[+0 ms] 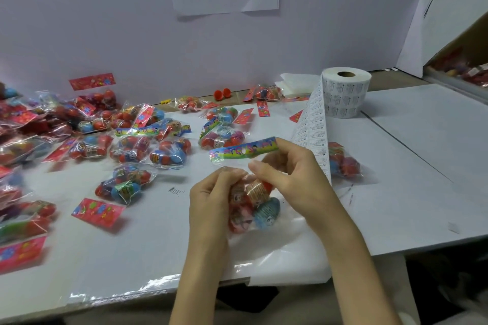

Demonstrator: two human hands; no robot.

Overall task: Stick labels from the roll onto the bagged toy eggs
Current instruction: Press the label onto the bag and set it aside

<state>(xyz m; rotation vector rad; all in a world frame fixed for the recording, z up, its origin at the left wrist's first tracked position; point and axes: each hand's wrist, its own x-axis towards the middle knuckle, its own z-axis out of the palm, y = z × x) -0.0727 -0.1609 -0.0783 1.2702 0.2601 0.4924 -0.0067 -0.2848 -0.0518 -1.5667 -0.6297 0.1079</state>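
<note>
So the bag of toy eggs (253, 206) is held up just over the near-middle of the white table (412, 206), with its colourful header card (244, 150) on top. The left hand (211, 192) has its fingers curled and pinches the clear plastic above the eggs, and the right hand (290, 174) is curled round the bag right under the card. Can't tell if a label is between the fingertips, too blurry. The strip of labels (314, 137) hangs just behind the right hand and runs back to the label roll (346, 95), standing on end further back right. Another egg bag (344, 163) lies beside the strip, and a pile of bags (126, 145) is spread over the left side, with loose red cards (97, 212) among them.
</note>
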